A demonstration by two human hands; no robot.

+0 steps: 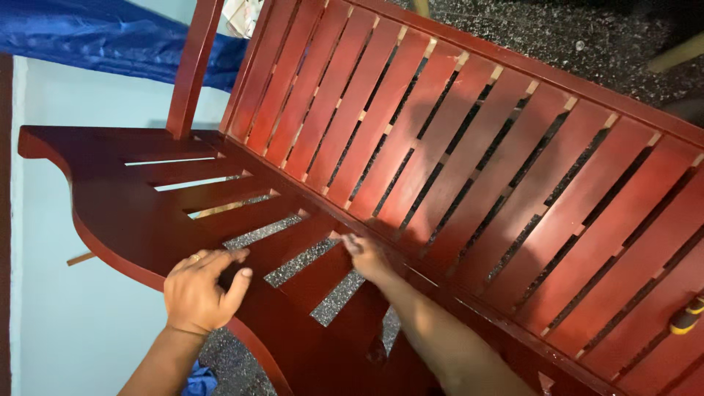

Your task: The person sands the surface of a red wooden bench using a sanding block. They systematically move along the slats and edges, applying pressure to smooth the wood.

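**Both hands flat on red slatted bench**

Left hand (199, 290) spread palm-down on the curved front edge of the red wooden bench (411, 154), fingers loosely splayed, thumb hooked toward the gap beside a seat slat (290, 246), a ring on one finger; gripping nothing, just pressing on wood. Right hand (367, 258) reaching in from lower centre, fingers extended and narrow together, tips touching the joint where seat slats meet the backrest rail; holding nothing. Forearm crossing over the seat frame.

Just beyond the hands: seat slats fanning out leftward, open gaps between them showing speckled grey floor (334, 297) underneath. Gaps wide near the front edge, closing toward the rail. Front edge of the seat sweeping in a curve to a rounded end at far left, overhanging a pale blue surface (66, 337). Free room left of that edge; a thin wooden stick (79, 258) poking out from beneath.

Further on: backrest slats (513, 191) running diagonally up and right, narrow dark slits between them, bounded by a long top rail. Upright red post (192, 70) rising from the seat near top left. Yellow-and-black object (688, 317) lying on a slat at the right edge, well apart from both hands.

Farthest: crumpled blue tarpaulin (110, 40) at top left, dark speckled ground (587, 40) beyond the top rail.
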